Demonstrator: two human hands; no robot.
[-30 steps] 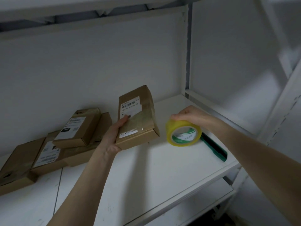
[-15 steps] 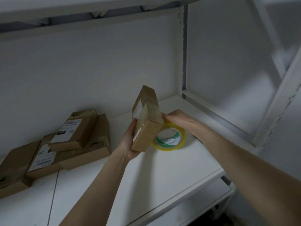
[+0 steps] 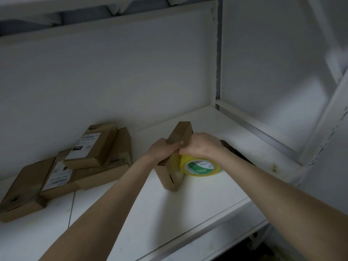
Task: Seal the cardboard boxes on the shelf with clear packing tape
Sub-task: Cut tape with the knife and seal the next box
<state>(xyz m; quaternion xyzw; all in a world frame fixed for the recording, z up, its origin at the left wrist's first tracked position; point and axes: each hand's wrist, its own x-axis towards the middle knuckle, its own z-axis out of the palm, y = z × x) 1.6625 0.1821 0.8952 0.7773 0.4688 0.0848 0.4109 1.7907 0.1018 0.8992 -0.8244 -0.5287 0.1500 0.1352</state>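
Two hands are working at centre: left hand (image 3: 162, 149) is gripping a box (image 3: 169, 178) standing on edge on the shelf (image 3: 188, 213), right hand (image 3: 203, 146) is curling over the tape roll (image 3: 199, 166), which is touching the box's 3 o'clock side. Best bracing the box firmly, pulling tape taut along the seam. Counting five boxes, four in a pile (image 3: 90, 147) at 9 o'clock; one roll.

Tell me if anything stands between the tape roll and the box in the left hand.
Nothing visible does. The tape roll sits against the upright box, held by the right hand; the left hand grips the box's top edge. The stacked boxes lie off to the left.
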